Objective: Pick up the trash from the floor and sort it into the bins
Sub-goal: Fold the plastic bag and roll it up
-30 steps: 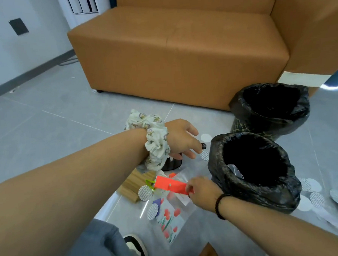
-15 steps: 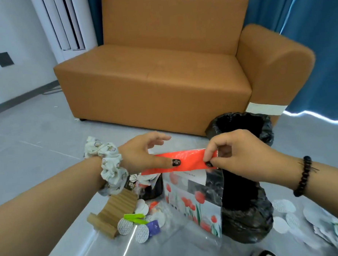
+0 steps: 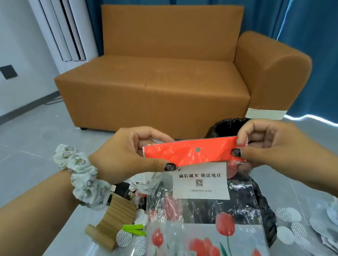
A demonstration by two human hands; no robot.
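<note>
I hold a clear plastic bag with a red header strip, a white label and printed red tulips up in front of me. My left hand pinches the left end of the red strip and my right hand pinches the right end. The bag hangs down and hides most of the near black-lined bin. The rim of the far black-lined bin shows just above the red strip.
On the grey floor lie a corrugated cardboard piece, a green scrap, a dark crumpled wrapper and several round white pads to the right. A brown sofa stands behind, blue curtains beyond it.
The bag was lifted from the floor by my right hand, then my left hand took its other end. Both hands have since raised it higher and stretched the red strip flat.
</note>
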